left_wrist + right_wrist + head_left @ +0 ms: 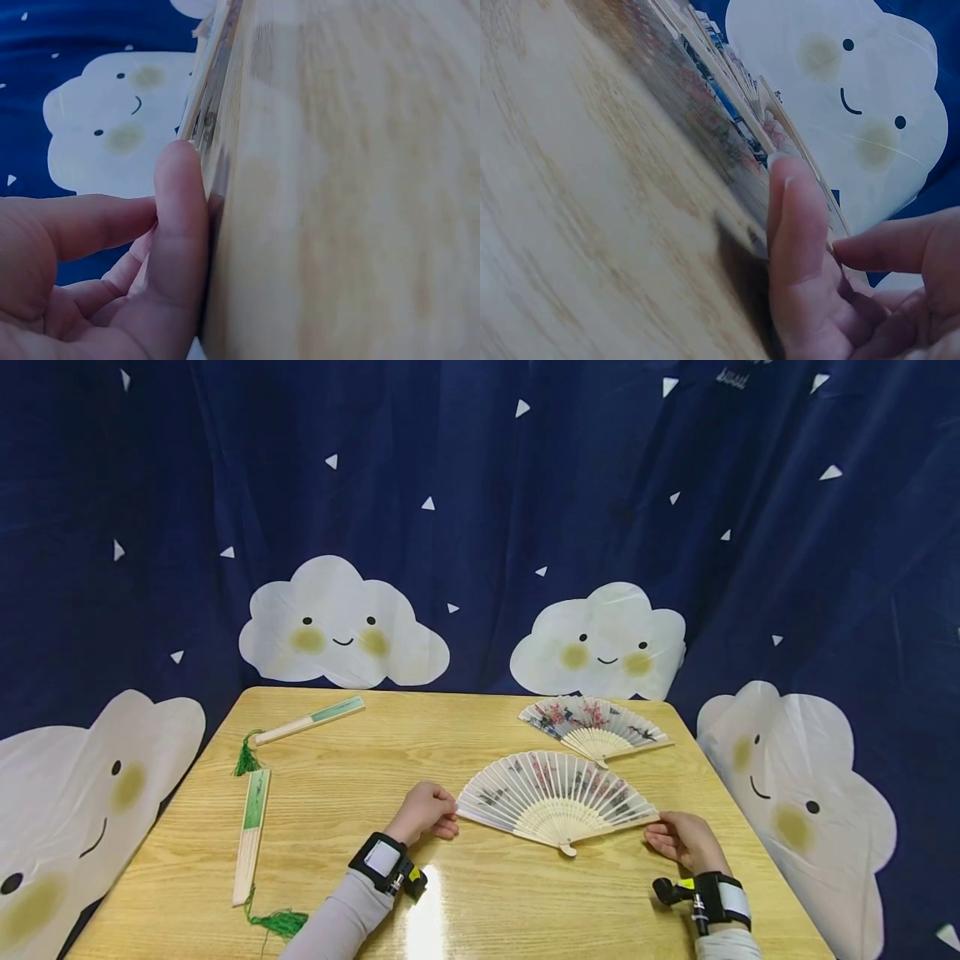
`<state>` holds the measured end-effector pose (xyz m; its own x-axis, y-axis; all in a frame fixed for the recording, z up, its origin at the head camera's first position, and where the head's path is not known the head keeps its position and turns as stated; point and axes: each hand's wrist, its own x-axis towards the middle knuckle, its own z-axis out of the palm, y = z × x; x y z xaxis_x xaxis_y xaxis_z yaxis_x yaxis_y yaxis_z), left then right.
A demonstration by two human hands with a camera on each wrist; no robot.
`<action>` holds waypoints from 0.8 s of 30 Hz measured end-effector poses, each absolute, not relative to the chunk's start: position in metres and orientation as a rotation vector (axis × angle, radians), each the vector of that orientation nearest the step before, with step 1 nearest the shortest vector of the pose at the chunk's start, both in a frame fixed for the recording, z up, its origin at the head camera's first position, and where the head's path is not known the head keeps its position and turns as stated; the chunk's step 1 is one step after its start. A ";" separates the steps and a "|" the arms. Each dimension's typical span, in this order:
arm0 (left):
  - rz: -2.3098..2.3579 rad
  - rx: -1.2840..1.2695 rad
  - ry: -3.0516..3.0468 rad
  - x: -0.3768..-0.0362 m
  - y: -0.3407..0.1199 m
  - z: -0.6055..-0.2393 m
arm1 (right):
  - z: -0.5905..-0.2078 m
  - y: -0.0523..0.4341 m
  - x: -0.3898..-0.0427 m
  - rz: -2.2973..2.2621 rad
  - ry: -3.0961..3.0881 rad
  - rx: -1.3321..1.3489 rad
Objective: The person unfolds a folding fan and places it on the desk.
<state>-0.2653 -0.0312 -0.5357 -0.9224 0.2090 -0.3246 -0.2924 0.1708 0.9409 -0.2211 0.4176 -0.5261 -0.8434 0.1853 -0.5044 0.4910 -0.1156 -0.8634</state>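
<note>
Navy cloud-printed curtains hang behind a wooden bench (360,793). At its near middle lies an open fan (557,797), spread flat. The left hand (424,812) pinches the fan's left end in a curled grip; the right hand (684,840) pinches its right end rib likewise. Another open fan (594,727) lies just beyond, and two folded fans (252,822) lie at the left.

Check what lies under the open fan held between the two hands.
The open fan lies flat on the wooden table, left hand and right hand pinching its end ribs. Whatever sits beneath its leaf is covered.
</note>
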 end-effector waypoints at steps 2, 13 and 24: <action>1.791 -0.077 2.101 -0.264 -0.031 -0.535 | -0.526 0.417 -0.220 -2.066 1.932 0.764; 1.775 -0.038 2.204 -0.256 -0.041 -0.533 | -0.526 0.415 -0.219 -2.101 1.924 0.803; 1.758 -0.102 2.319 -0.234 -0.090 -0.522 | -0.528 0.411 -0.209 -2.151 1.958 0.879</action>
<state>-0.2343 -0.0904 -0.5219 -0.9713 0.0822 -0.2233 -0.1928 0.2784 0.9409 -0.2090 0.4114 -0.5280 -0.8277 0.2993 -0.4748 0.4445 -0.1669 -0.8801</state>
